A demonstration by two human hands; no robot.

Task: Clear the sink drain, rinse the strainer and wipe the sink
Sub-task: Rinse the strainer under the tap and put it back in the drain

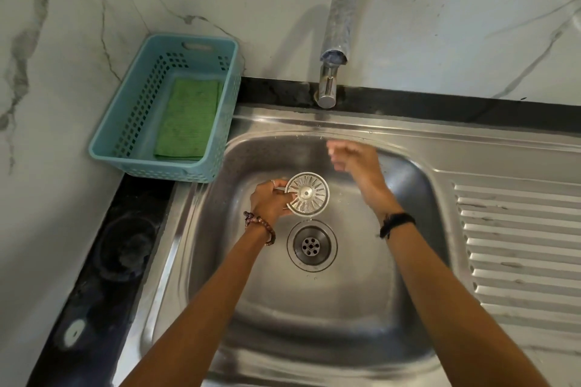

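My left hand (268, 199) pinches the round metal strainer (308, 194) by its left edge and holds it above the steel sink (314, 308), just beyond the open drain (312, 245). My right hand (355, 160) is raised further back under the tap (333, 41), blurred, with its fingers loosely bent and nothing in them. No water stream is visible from the tap. A green cloth (188, 118) lies flat in the blue basket (132, 122) at the left.
The basket stands on the black counter (103, 261) in the corner of the marble walls. A ribbed steel drainboard (518, 245) runs along the right of the basin.
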